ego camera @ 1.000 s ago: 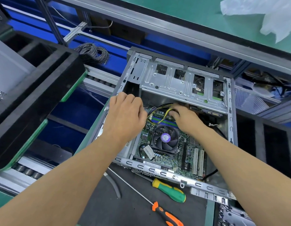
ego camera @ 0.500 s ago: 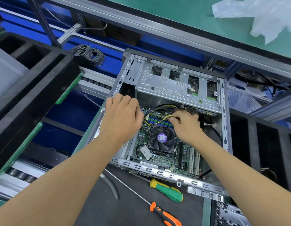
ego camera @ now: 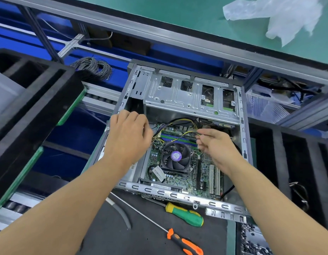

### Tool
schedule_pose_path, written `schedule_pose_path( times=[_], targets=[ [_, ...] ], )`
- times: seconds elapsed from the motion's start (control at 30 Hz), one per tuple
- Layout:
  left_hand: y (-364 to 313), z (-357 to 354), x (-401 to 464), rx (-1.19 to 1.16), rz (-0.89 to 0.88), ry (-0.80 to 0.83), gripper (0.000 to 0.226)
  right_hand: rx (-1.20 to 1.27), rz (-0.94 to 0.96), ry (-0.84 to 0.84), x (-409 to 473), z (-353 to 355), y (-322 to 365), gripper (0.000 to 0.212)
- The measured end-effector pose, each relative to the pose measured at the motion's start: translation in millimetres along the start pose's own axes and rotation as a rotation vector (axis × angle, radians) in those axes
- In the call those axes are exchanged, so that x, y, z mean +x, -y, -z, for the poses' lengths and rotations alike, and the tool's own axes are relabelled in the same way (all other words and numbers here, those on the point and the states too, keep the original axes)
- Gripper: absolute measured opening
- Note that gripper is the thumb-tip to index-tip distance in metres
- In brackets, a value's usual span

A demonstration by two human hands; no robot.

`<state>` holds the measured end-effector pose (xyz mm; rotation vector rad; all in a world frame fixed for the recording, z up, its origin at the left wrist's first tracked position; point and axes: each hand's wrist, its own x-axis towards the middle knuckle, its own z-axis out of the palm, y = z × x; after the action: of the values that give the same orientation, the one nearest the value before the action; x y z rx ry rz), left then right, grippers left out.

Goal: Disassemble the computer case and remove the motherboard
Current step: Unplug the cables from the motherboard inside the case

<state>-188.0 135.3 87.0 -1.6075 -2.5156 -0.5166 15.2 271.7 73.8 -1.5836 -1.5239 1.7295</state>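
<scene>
The open grey steel computer case (ego camera: 179, 100) lies on its side on the dark counter (ego camera: 141, 236), its long axis running away from the person, drive bays at the far end. Inside, the green motherboard (ego camera: 201, 168) lies flat. The right hand (ego camera: 214, 144) has lifted off the board, its fingers now pinching a yellow-and-black cable (ego camera: 189, 134). The left hand (ego camera: 128, 137) stays curled over the case's left wall; what it grips is hidden.

Left hand (ego camera: 129, 137) covered the motherboard's (ego camera: 179, 161) left edge; its fingertips were out of sight. Label on the fan (ego camera: 175, 155) too small to read. Orange screwdriver (ego camera: 185, 242) handle cut off by bottom edge. Right hand (ego camera: 216, 146) fingertips blurred.
</scene>
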Motion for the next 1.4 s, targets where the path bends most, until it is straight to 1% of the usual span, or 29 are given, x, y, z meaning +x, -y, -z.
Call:
schedule_pose_path(
  times=[0.1, 0.23, 0.33, 0.4, 0.43, 0.47, 0.5, 0.53, 0.63, 0.7, 0.87, 0.9, 1.03, 1.1, 1.17, 1.3, 1.4],
  targets=[
    [0, 1, 0, -0.002, 0.006, 0.016, 0.017, 0.189, -0.046, -0.029, -2, -3, -1, 0.018],
    [-3, 5, 0, -0.050, -0.015, 0.013, 0.011, 0.308, -0.067, -0.026, -2, -4, -1, 0.013],
    [-7, 11, -1, -0.074, -0.061, 0.019, 0.010, 0.285, -0.034, -0.026, -2, -4, -1, 0.006],
    [-13, 15, 3, -0.074, -0.163, 0.018, 0.012, 0.244, 0.003, -0.047, -3, -4, 0, 0.003],
    [-19, 16, 7, -0.096, -0.213, 0.033, 0.014, 0.232, 0.021, -0.061, -3, -4, 0, 0.004],
    [-29, 15, 12, -0.140, -0.228, 0.085, 0.016, 0.228, 0.035, -0.069, -3, -3, 0, 0.005],
    [-39, 13, 18, -0.205, -0.201, 0.162, 0.019, 0.233, 0.041, -0.067, -4, -4, 0, 0.008],
    [-50, 9, 23, -0.288, -0.138, 0.233, 0.023, 0.243, 0.040, -0.059, -4, -4, 1, 0.010],
    [-75, -7, 36, -0.479, 0.094, 0.384, 0.032, 0.245, 0.049, -0.025, -7, -6, 2, 0.017],
    [-83, -17, 41, -0.524, 0.128, 0.462, 0.031, 0.251, 0.063, -0.016, -8, -5, 3, 0.015],
    [-73, -28, 51, -0.666, 0.170, 0.539, 0.015, 0.286, 0.118, -0.032, -8, -5, 4, 0.012],
    [-68, -27, 54, -0.654, 0.157, 0.572, 0.012, 0.287, 0.129, -0.049, -7, -5, 4, 0.012],
    [-54, -25, 67, -0.445, 0.034, 0.718, 0.011, 0.249, 0.145, -0.100, -5, -6, 4, 0.010],
    [-55, -29, 72, -0.347, -0.021, 0.736, 0.014, 0.177, 0.182, -0.108, -6, -6, 3, 0.011],
    [-56, -34, 76, -0.244, -0.069, 0.706, 0.018, 0.112, 0.219, -0.099, -9, -7, 3, 0.010],
    [-53, -40, 79, 0.064, -0.184, 0.645, 0.009, 0.024, 0.251, -0.051, -10, -9, 4, 0.005],
    [-53, -42, 73, 0.234, -0.206, 0.548, 0.016, -0.090, 0.249, -0.001, -9, -11, 2, 0.007]
  ],
)
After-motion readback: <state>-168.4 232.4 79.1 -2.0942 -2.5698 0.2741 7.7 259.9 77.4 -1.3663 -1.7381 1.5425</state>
